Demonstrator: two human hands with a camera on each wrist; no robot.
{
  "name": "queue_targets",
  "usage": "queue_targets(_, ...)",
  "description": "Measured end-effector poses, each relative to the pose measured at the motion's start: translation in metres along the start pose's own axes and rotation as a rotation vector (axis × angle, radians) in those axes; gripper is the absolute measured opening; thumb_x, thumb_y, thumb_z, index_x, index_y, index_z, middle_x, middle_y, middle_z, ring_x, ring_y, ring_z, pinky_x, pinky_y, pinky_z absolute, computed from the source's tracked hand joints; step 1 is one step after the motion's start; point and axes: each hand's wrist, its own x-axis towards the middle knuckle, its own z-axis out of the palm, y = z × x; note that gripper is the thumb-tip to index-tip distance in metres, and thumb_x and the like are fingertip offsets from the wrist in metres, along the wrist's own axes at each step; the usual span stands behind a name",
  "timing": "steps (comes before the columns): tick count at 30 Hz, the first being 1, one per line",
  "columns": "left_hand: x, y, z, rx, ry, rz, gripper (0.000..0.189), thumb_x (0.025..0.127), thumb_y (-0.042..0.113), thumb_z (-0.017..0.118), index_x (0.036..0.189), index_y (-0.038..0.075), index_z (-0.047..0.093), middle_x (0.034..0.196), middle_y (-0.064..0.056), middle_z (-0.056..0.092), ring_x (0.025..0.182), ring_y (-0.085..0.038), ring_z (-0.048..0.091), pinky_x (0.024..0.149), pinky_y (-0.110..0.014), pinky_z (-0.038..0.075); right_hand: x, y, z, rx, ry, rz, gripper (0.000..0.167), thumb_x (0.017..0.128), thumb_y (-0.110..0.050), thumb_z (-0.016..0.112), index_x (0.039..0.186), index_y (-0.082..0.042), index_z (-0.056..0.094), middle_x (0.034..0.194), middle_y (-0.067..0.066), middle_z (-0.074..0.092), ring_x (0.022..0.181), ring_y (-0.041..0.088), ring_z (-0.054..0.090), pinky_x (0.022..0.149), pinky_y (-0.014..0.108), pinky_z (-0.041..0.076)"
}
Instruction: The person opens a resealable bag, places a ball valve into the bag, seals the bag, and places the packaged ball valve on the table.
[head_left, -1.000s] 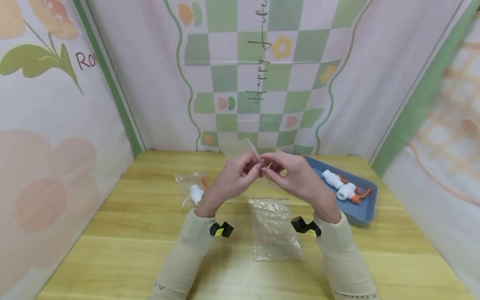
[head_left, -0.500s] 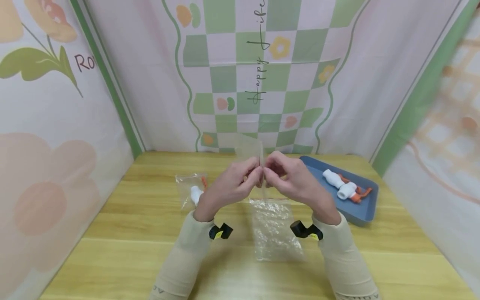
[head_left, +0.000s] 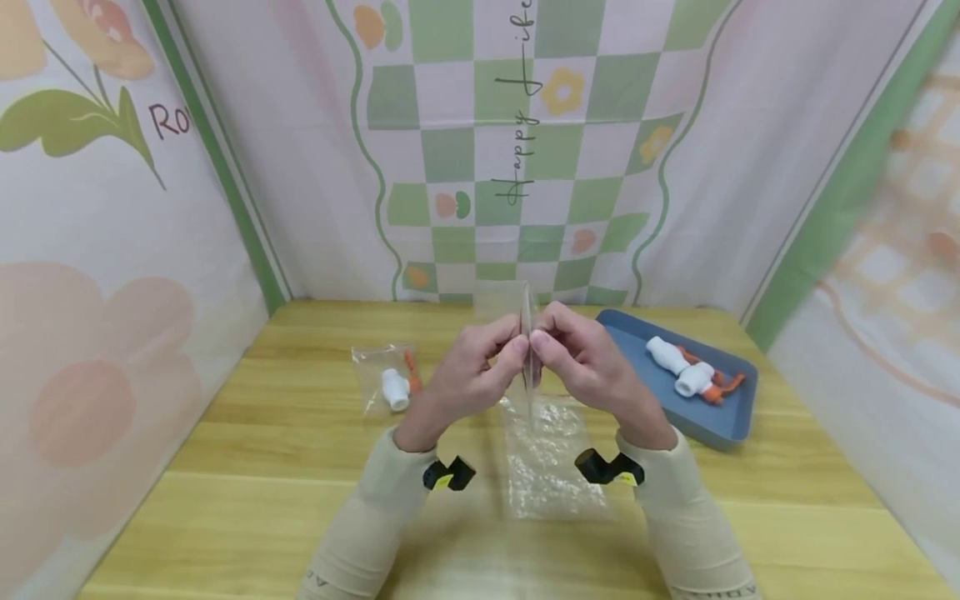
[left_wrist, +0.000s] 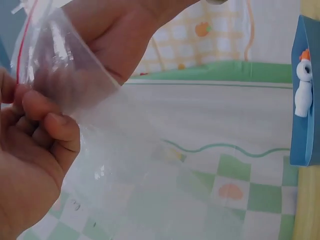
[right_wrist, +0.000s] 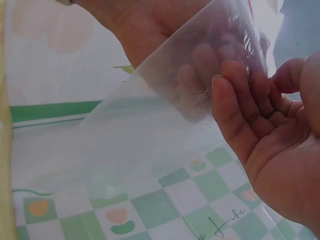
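My left hand (head_left: 483, 362) and right hand (head_left: 585, 354) meet above the middle of the table, both pinching a clear zip bag (left_wrist: 135, 145) near its red zip strip. Edge-on in the head view, the bag shows as a thin upright sheet. In the right wrist view the clear film (right_wrist: 125, 130) spreads away from my fingers, and nothing shows inside it. A second clear zip bag (head_left: 555, 475) lies flat on the table below my hands. Left of my left hand lies a third clear bag (head_left: 367, 375), holding a white valve-like fitting (head_left: 395, 390) with an orange handle.
At the right stands a blue tray (head_left: 723, 429) with two white fittings (head_left: 693, 380) with orange handles. The wooden table (head_left: 247, 467) meets printed curtains (head_left: 322, 208) at the back and both sides.
The held bag has turned from slanted to upright and edge-on between my hands. Both hands stay close together, still pinching it. The fitting at the left shows more fully.
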Motion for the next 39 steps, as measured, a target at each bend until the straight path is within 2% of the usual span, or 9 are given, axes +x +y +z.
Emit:
queue_targets(8, -0.001, 0.006, 0.001, -0.050, -0.022, -0.024, 0.022, 0.100, -0.002, 0.039, 0.085, 0.001, 0.055, 0.056, -0.005, 0.046, 0.048, -0.004, 0.040, 0.044, -0.022, 0.037, 0.000, -0.003, 0.003, 0.044, 0.020, -0.034, 0.026, 0.104, -0.016, 0.047, 0.087, 0.004, 0.050, 0.073, 0.007, 0.053, 0.055, 0.008, 0.047, 0.048, 0.021, 0.043)
queue_targets(15, -0.001, 0.006, 0.002, -0.035, -0.018, -0.030, 0.024, 0.103, 0.001, 0.037, 0.085, 0.003, 0.052, 0.058, -0.004, 0.045, 0.050, -0.005, 0.040, 0.045, -0.022, 0.037, 0.000, -0.002, 0.005, 0.020, 0.056, -0.035, 0.023, 0.103, -0.012, 0.047, 0.088, 0.004, 0.050, 0.076, 0.007, 0.052, 0.049, 0.012, 0.041, 0.045, 0.021, 0.040)
queue_targets(21, -0.001, 0.006, 0.002, -0.014, 0.002, -0.034, 0.025, 0.103, 0.003, 0.036, 0.082, 0.004, 0.049, 0.057, -0.005, 0.046, 0.050, -0.006, 0.042, 0.045, -0.022, 0.039, 0.000, 0.001, 0.008, 0.016, 0.078, -0.044, 0.026, 0.104, -0.016, 0.048, 0.087, 0.004, 0.049, 0.076, 0.007, 0.052, 0.048, 0.008, 0.040, 0.044, 0.019, 0.039)
queue_targets(28, 0.000, 0.008, 0.003, -0.024, 0.029, -0.007, 0.032, 0.106, 0.012, 0.032, 0.080, 0.002, 0.047, 0.060, -0.009, 0.052, 0.051, -0.013, 0.049, 0.047, -0.023, 0.045, 0.003, 0.000, 0.006, 0.115, 0.098, -0.135, 0.019, 0.101, -0.002, 0.045, 0.085, 0.008, 0.048, 0.075, 0.011, 0.052, 0.055, 0.010, 0.054, 0.049, 0.021, 0.048)
queue_targets(31, 0.000, 0.008, 0.004, -0.008, 0.036, 0.001, 0.034, 0.107, 0.014, 0.032, 0.078, 0.003, 0.045, 0.060, -0.008, 0.052, 0.051, -0.012, 0.049, 0.047, -0.022, 0.043, 0.003, -0.001, 0.005, 0.105, 0.094, -0.147, 0.021, 0.102, -0.004, 0.046, 0.084, 0.007, 0.048, 0.075, 0.010, 0.052, 0.056, 0.008, 0.054, 0.049, 0.020, 0.047)
queue_targets(35, 0.001, 0.006, 0.005, 0.032, 0.054, -0.005, 0.032, 0.106, 0.010, 0.033, 0.077, 0.004, 0.045, 0.061, -0.007, 0.052, 0.052, -0.010, 0.049, 0.047, -0.020, 0.043, 0.003, -0.001, 0.000, 0.095, 0.118, -0.130, 0.017, 0.099, -0.001, 0.050, 0.083, 0.007, 0.050, 0.073, 0.010, 0.054, 0.055, 0.008, 0.056, 0.048, 0.021, 0.048)
queue_targets(39, 0.003, 0.002, 0.003, 0.122, 0.087, -0.008, 0.029, 0.103, 0.003, 0.037, 0.075, 0.006, 0.045, 0.060, -0.005, 0.051, 0.052, -0.007, 0.049, 0.046, -0.018, 0.041, 0.001, 0.000, -0.007, 0.041, 0.156, -0.039, 0.010, 0.090, 0.013, 0.052, 0.084, 0.005, 0.053, 0.069, 0.008, 0.059, 0.053, 0.010, 0.060, 0.044, 0.023, 0.048)
